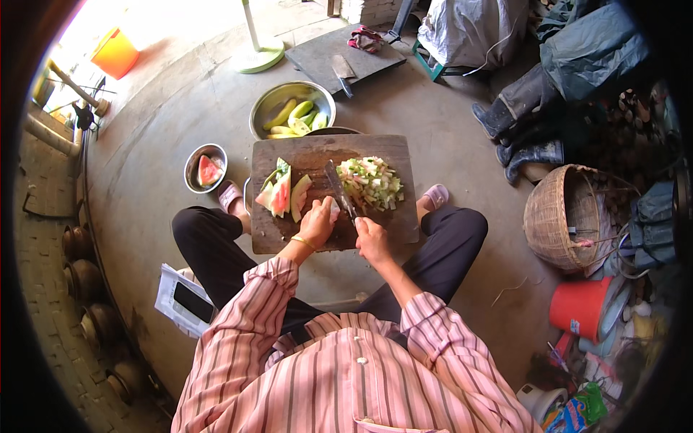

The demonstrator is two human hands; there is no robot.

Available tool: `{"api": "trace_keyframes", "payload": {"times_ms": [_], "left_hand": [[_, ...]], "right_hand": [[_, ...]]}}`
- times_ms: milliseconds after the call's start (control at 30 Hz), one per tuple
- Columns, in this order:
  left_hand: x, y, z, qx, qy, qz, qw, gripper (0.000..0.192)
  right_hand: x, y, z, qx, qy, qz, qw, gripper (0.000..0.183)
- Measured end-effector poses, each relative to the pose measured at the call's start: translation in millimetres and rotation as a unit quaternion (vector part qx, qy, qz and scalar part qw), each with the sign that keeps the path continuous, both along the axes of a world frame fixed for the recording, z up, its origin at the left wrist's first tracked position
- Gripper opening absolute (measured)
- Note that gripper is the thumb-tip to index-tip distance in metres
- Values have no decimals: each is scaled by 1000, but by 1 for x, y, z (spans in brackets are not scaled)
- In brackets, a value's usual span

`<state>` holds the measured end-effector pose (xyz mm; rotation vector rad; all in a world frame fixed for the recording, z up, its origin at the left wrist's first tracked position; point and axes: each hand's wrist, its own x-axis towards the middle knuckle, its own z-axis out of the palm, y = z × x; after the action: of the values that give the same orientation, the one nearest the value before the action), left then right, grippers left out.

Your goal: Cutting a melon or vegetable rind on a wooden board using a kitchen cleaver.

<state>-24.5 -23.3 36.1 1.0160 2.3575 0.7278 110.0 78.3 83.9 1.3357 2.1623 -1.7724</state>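
A worn wooden cutting board (268,235) lies in front of me between my knees. My right hand (372,240) grips the handle of a knife (337,184), whose dark blade points away from me over the board. My left hand (316,223) is closed on a pale piece of watermelon rind (334,210) beside the blade, mostly hidden by the fingers. To the right of the blade is a heap of diced rind (371,183), pale green with some pink. Larger strips of watermelon rind (279,195) with pink flesh sit on the board's left side.
Beyond the board stands a metal basin (254,111) of yellow-green cucumbers (298,116). A small metal bowl (223,154) with a watermelon wedge (208,170) is at left. A cleaver (342,69) rests on a dark slab (314,57). A phone (193,302) lies by my left leg; a wicker basket (549,216) stands right.
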Motion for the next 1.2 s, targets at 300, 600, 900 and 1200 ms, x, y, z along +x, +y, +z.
{"api": "trace_keyframes", "payload": {"times_ms": [300, 600, 900, 1200], "left_hand": [[0, 3, -8, 31, 26, 8, 999, 42], [-1, -2, -9, 23, 18, 20, 999, 50], [2, -5, -13, 31, 15, 21, 999, 48], [2, 0, -9, 38, 10, 16, 999, 46]], "right_hand": [[2, -5, -30, 277, 104, 61, 953, 35], [13, -8, -15, 191, 67, 76, 976, 34], [-4, -7, 7, -12, -22, 5, 1000, 36], [-6, -10, -33, 239, 99, 46, 965, 36]]}}
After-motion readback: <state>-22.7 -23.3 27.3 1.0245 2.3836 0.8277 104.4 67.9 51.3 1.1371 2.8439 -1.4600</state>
